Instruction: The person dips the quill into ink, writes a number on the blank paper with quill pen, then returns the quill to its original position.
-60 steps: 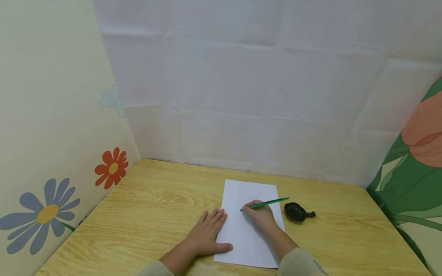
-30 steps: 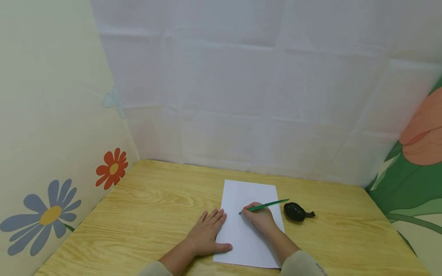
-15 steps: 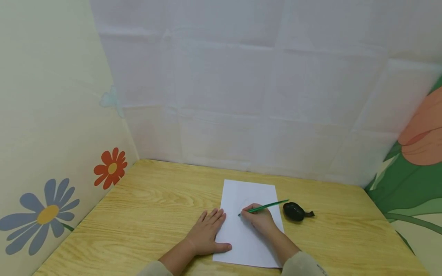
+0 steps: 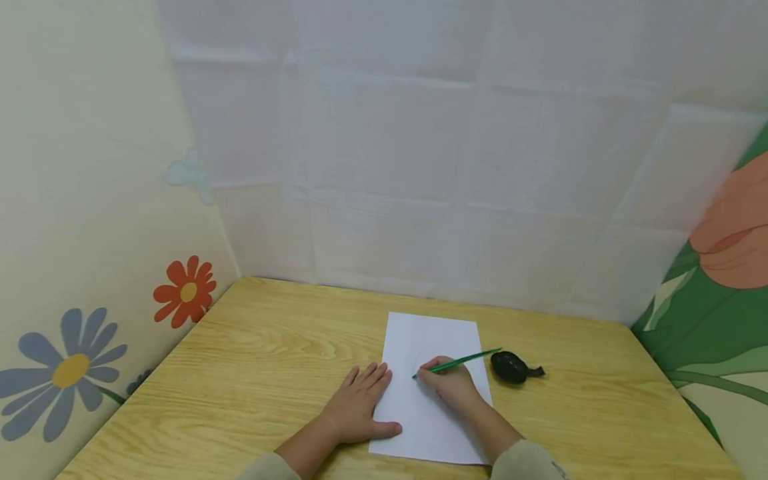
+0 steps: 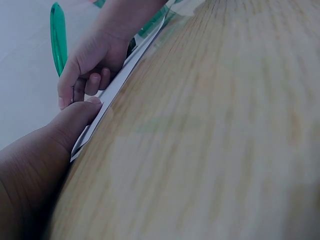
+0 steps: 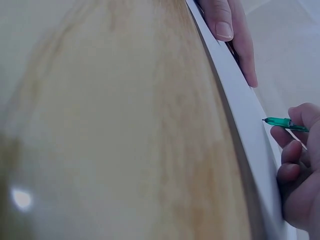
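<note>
A white sheet of paper [image 4: 435,333] lies on the wooden table [image 4: 270,347]. My right hand [image 4: 451,387] grips a green pen [image 4: 465,361] with its tip down on the sheet, where a faint curved line shows. In the right wrist view the pen [image 6: 281,122] pokes out from my curled fingers [image 6: 292,150] over the paper [image 6: 245,115]. My left hand [image 4: 360,403] lies flat with straight fingers on the table, its thumb on the sheet's left edge. The left wrist view shows that thumb [image 5: 75,117] on the paper edge [image 5: 120,80], with the right hand [image 5: 87,62] and pen [image 5: 58,35] behind it.
A small black object [image 4: 512,367] lies on the table just right of the paper. Walls close the table in: a flowered one [image 4: 90,267] on the left, a white sheeted one [image 4: 420,167] behind, a green and orange one [image 4: 714,300] on the right.
My right hand with the pen has slid a little down and left over the sheet. The left hand has stayed put.
</note>
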The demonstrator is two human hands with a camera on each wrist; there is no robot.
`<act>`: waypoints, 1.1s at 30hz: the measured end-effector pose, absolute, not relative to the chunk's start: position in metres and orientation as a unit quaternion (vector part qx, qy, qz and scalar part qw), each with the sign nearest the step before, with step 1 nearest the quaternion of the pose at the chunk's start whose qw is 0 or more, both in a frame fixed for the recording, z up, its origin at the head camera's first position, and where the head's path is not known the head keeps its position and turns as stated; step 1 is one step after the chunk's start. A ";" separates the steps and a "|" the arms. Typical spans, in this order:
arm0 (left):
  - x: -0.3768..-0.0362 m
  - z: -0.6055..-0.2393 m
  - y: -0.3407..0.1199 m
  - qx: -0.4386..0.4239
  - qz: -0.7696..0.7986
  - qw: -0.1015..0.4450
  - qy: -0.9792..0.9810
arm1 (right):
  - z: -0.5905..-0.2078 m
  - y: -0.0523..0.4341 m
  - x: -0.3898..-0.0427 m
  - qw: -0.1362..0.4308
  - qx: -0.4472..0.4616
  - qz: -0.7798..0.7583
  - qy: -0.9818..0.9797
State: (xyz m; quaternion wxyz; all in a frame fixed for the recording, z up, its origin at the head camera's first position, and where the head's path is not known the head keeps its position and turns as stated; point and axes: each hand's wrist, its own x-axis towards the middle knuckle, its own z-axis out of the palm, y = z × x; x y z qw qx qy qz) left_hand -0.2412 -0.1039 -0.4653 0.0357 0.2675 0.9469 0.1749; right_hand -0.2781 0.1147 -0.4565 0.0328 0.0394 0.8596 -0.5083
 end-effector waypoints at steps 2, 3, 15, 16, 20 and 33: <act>-0.243 -0.467 -0.103 0.267 0.174 0.036 0.947 | -0.458 0.116 -0.279 0.033 0.040 -0.506 0.861; -0.244 -0.469 -0.102 0.267 0.173 0.035 0.947 | -0.459 0.116 -0.279 0.033 0.041 -0.506 0.861; -0.242 -0.468 -0.102 0.262 0.169 0.034 0.950 | -0.459 0.119 -0.275 0.041 0.023 -0.501 0.864; -0.242 -0.468 -0.102 0.261 0.168 0.034 0.950 | -0.459 0.119 -0.275 0.042 0.022 -0.500 0.865; -0.243 -0.469 -0.102 0.262 0.164 0.034 0.950 | -0.459 0.119 -0.274 0.047 0.021 -0.495 0.868; -0.244 -0.469 -0.105 0.266 0.168 0.037 0.948 | -0.453 0.117 -0.268 0.056 0.023 -0.482 0.874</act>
